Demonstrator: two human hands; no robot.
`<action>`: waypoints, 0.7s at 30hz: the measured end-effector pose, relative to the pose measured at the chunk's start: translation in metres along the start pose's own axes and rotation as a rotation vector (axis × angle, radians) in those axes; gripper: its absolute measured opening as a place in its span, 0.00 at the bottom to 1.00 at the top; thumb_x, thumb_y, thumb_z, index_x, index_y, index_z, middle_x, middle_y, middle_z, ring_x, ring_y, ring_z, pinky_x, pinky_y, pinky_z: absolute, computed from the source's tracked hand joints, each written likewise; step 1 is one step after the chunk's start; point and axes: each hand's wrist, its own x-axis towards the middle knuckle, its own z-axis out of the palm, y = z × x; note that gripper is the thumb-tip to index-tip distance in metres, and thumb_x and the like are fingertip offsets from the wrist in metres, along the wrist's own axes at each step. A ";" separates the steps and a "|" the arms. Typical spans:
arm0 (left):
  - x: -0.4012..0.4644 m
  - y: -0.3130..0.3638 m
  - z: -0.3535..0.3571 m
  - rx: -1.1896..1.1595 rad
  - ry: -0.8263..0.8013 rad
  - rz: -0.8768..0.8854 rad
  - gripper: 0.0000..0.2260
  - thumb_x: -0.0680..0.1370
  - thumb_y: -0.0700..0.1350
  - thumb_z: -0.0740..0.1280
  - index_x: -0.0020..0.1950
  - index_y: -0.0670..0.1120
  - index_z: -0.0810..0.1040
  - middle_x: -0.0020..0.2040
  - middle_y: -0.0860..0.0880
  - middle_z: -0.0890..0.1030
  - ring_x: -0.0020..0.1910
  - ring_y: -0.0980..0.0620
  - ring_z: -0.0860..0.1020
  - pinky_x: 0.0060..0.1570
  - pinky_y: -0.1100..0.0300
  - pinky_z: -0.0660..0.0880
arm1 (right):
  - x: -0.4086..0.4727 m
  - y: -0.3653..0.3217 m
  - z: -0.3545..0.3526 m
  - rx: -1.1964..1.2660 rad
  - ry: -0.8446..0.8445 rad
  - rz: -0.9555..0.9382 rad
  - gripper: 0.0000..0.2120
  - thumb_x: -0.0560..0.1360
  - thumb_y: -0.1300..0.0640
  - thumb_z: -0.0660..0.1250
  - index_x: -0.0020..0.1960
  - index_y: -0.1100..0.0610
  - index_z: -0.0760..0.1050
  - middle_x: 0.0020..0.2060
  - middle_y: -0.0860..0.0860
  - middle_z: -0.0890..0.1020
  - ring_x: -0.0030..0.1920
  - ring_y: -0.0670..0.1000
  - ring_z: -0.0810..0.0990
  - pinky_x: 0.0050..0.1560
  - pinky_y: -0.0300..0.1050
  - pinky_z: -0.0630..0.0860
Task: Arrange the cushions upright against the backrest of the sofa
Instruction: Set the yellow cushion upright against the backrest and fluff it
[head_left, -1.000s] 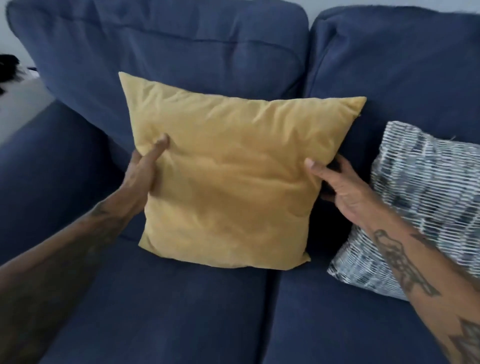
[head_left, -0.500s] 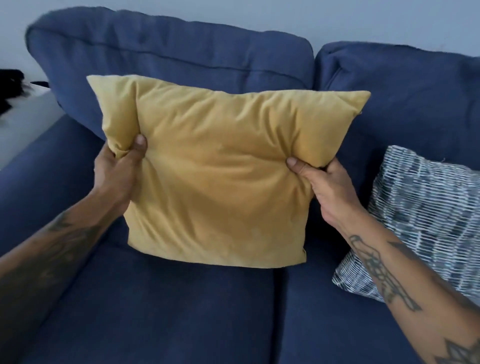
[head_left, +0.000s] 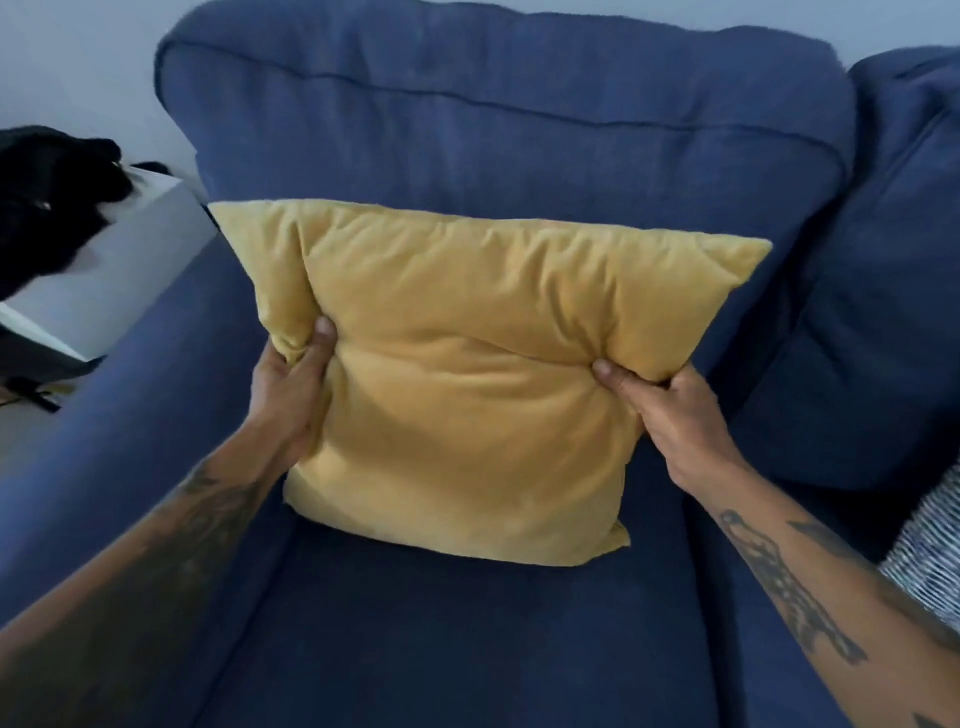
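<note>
A yellow cushion (head_left: 467, 374) stands upright in front of the left back pillow of the blue sofa (head_left: 493, 135), its lower edge at the seat. My left hand (head_left: 293, 389) grips its left side and my right hand (head_left: 670, 415) pinches its right side, both bunching the fabric. A striped grey-and-white cushion (head_left: 930, 551) shows only as a sliver at the right edge, low on the right seat.
The sofa's left armrest (head_left: 130, 415) runs along the left. Beyond it stands a white side table (head_left: 104, 280) with a black object (head_left: 47, 197) on it. The right back pillow (head_left: 893, 260) is partly in view.
Both hands have carried the yellow cushion leftward, from the gap between the two back pillows to the middle of the left one. The view has swung left and the striped cushion is almost out of frame.
</note>
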 end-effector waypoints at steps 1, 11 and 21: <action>0.005 0.001 -0.005 -0.032 -0.029 -0.030 0.31 0.80 0.59 0.73 0.81 0.52 0.72 0.66 0.55 0.80 0.67 0.51 0.79 0.74 0.48 0.74 | -0.001 -0.005 -0.004 0.008 -0.024 -0.009 0.39 0.61 0.38 0.83 0.67 0.50 0.75 0.60 0.46 0.83 0.59 0.48 0.82 0.59 0.44 0.79; 0.070 0.092 -0.018 -0.142 -0.209 -0.018 0.22 0.81 0.59 0.71 0.72 0.52 0.81 0.60 0.54 0.89 0.58 0.54 0.88 0.59 0.52 0.84 | 0.028 -0.087 -0.050 0.183 -0.002 -0.204 0.16 0.74 0.45 0.75 0.60 0.48 0.81 0.59 0.45 0.87 0.63 0.48 0.84 0.65 0.51 0.79; 0.103 0.083 -0.030 -0.217 -0.110 0.199 0.46 0.62 0.70 0.83 0.77 0.52 0.78 0.69 0.53 0.86 0.68 0.52 0.85 0.67 0.43 0.81 | 0.059 -0.102 -0.069 0.077 0.087 -0.406 0.05 0.76 0.48 0.76 0.48 0.48 0.84 0.47 0.43 0.85 0.51 0.43 0.80 0.58 0.42 0.78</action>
